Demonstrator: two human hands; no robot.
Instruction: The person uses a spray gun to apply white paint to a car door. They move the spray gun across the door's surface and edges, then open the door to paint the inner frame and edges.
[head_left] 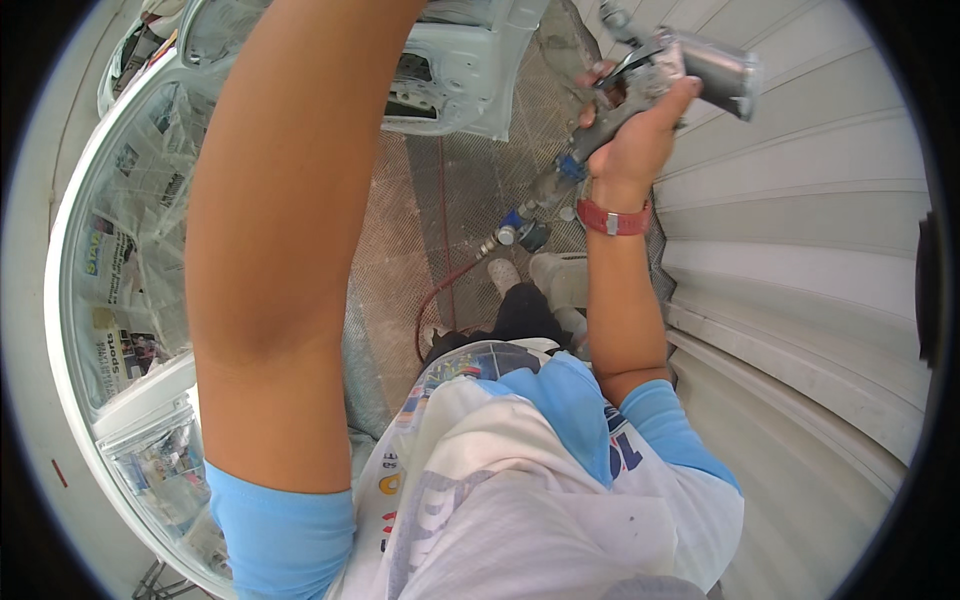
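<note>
My right hand (pixel 640 150) is raised at the upper right, closed round the grip of a paint spray gun (pixel 612 122). The gun's shiny metal cup (pixel 722 72) points out to the right, above my thumb. Below the grip hang a blue fitting, a clear part and a pressure regulator (pixel 512 228). From there a red air hose (pixel 432 300) curves down toward my feet. My left arm (pixel 280 230) stretches up past the top edge, so the left hand is out of the picture and what it touches cannot be seen.
On the left stands a white car body (pixel 62 260), its windows masked with newspaper (pixel 110 245) and clear film. A white panel like a car door (pixel 470 65) is at the top middle. Ridged pale metal wall (pixel 790 210) runs close along my right. Dusty patterned flooring (pixel 390 220) lies below.
</note>
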